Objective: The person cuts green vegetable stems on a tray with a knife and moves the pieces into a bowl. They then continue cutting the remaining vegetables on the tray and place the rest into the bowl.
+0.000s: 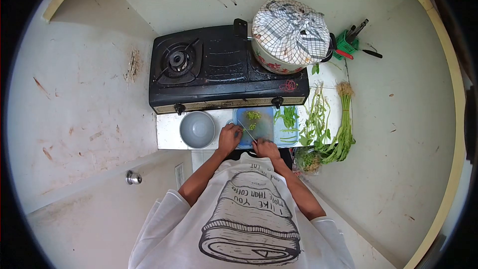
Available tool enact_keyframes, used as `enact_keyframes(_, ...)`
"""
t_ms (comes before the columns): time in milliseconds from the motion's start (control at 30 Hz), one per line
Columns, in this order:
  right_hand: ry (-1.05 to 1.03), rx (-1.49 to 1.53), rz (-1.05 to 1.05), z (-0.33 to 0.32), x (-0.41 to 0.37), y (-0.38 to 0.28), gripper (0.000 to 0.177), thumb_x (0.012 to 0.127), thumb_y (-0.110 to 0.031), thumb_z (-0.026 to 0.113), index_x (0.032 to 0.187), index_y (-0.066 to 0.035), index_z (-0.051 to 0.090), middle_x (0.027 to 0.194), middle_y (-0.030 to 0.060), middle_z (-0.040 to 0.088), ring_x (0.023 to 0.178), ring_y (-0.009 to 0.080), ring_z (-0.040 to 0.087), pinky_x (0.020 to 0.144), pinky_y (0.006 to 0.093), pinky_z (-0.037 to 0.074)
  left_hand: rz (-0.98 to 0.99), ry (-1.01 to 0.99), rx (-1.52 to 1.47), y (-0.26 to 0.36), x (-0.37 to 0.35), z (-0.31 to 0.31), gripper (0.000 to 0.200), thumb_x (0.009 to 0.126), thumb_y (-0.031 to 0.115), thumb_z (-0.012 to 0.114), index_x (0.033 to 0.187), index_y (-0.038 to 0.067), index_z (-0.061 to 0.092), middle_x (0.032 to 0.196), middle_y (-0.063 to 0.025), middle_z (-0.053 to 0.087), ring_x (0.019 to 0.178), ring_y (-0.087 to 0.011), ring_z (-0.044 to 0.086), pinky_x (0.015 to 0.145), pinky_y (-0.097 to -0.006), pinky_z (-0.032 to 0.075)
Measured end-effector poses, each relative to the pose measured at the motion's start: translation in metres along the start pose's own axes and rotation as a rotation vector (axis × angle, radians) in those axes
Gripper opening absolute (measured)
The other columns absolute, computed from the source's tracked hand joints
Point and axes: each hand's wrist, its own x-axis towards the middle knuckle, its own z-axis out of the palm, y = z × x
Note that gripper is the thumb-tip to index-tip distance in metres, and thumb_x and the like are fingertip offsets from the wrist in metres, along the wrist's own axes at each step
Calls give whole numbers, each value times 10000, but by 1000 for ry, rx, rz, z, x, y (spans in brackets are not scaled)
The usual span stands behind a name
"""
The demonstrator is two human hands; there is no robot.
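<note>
A blue cutting board [269, 137] lies on the white counter in front of the stove. My right hand [266, 148] is closed round the handle of a knife [247, 131], whose thin blade points up and left across the board. At the board's left edge rests my left hand [230, 138], its fingers bent near the blade; what they hold, if anything, is too small to make out. Chopped green pieces [253, 115] lie just beyond the blade. Green leaves [287, 117] and cut stems [288, 138] are on the board's right part.
A grey bowl [197, 129] stands left of the board. Behind is a black two-burner stove [224, 65] with a cloth-covered pot [289, 35]. Leafy stems [317, 119], a tied green bunch [344, 124] and a plastic bag [307, 160] lie right. A green basket [345, 45] holds utensils.
</note>
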Motion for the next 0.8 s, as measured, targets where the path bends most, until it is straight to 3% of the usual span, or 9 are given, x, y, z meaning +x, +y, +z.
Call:
enact_keyframes(200,90,-1,-87,16,12,0,429,1027,-402,561,951,15,627,728,228,722,704,404,749,663,511,611,20,-33,7,-6,-2,1,103,808,65,729,911,55,733,877,-132,672,868,-354,658,803,-460,529)
enact_keyframes(467,63,-6,-34,11,9,-1,459,1048,-419,514,952,11,643,733,240,720,714,432,740,679,532,601,122,-46,67,-3,-1,-5,58,824,78,716,876,52,707,870,-130,647,876,-365,650,802,-467,530)
enact_keyframes(800,75,-39,-37,10,3,10,455,1041,-444,523,989,-5,632,702,226,715,649,418,733,595,536,589,-38,-57,-40,-1,2,-2,67,797,77,717,858,61,738,838,-115,720,869,-329,673,818,-436,542)
